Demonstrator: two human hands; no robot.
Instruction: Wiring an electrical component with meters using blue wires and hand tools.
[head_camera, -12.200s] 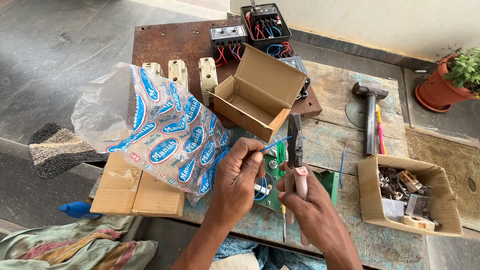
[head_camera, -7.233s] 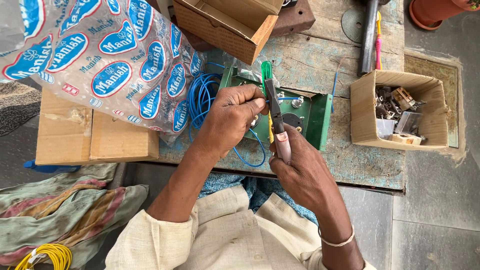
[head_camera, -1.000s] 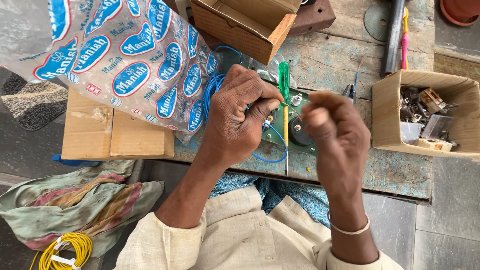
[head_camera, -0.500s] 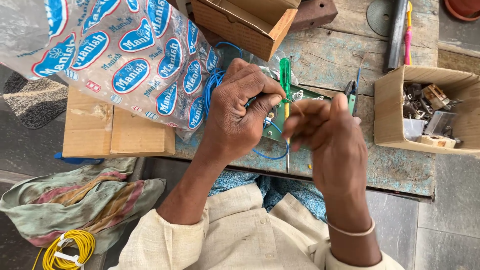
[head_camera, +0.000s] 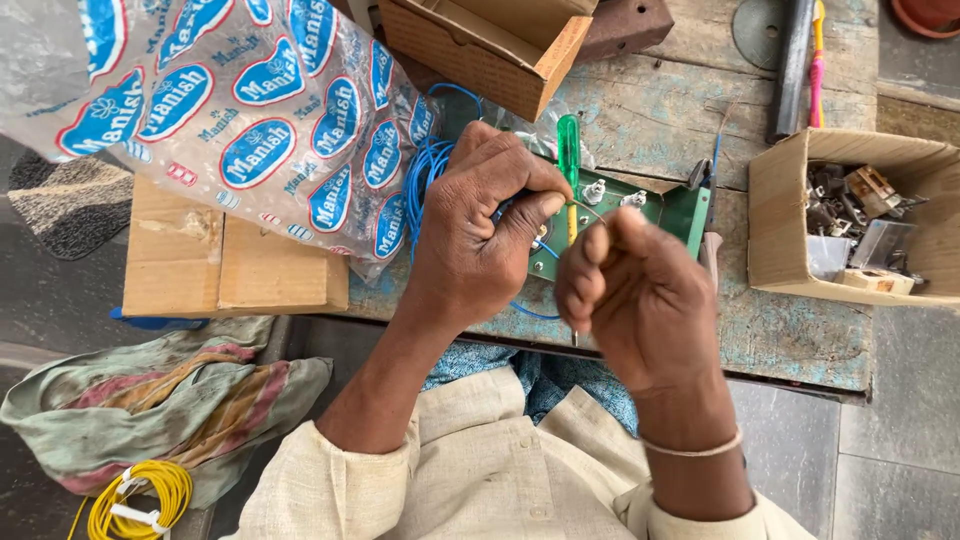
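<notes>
Hands first: the left hand (head_camera: 480, 235) is curled over the green circuit board (head_camera: 640, 215) in the middle of the worn wooden bench (head_camera: 790, 330), thumb and fingers pinched together on a thin wire (head_camera: 585, 208) right beside the green-handled screwdriver (head_camera: 569, 150). The blue wire coil (head_camera: 425, 170) sits just left of that hand, partly tucked under it. The right hand (head_camera: 640, 300) is balled up just near of the board, fingers drawn tight into a loose fist; the screwdriver's shaft runs down behind it with the tip poking out near the bench edge, but I honestly can't tell whether the fist is gripping the shaft or only sitting over it.

Stuff around: a big printed plastic bag (head_camera: 250, 120) takes up the far left, lying on a flattened cardboard piece (head_camera: 220, 270). An open cardboard box (head_camera: 490, 50) sits far of the hands. To the right there's another carton (head_camera: 790, 250) full of small metal and plastic parts, with a hammer (head_camera: 795, 60) on the bench beyond it. Pliers (head_camera: 705, 215) lie at the board's right edge. Down at near left, a yellow cable bundle (head_camera: 135, 495) rests by a crumpled cloth (head_camera: 170, 400).
</notes>
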